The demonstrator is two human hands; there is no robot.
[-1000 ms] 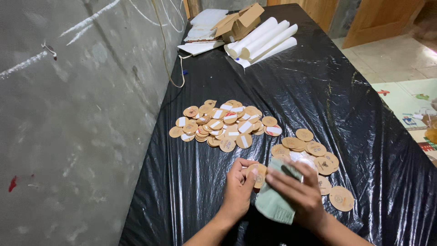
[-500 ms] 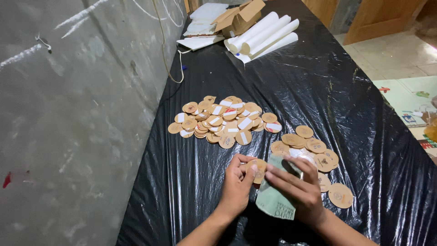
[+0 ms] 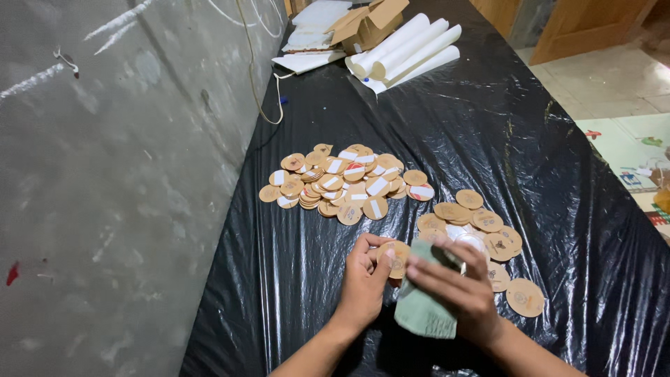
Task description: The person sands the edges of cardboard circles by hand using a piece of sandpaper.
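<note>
At six o'clock we pinch a round tan cardboard disc (image 3: 398, 257) in our left hand (image 3: 363, 286); our right hand (image 3: 457, 290) presses a green cloth (image 3: 422, 307) against it. Disc piles (image 3: 349, 185) lie beyond. At twelve o'clock sit white paper rolls (image 3: 408, 52) and a brown cardboard box (image 3: 366, 24).

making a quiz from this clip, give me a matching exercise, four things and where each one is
Things:
1. green cloth
2. paper rolls
3. disc with white strips pile
4. single brown disc

Places:
A. far end of the table, beside a cardboard box
B. in the left hand
C. under the right hand
D. mid-table, near the grey wall

Pairs: 1-C, 2-A, 3-D, 4-B
</note>
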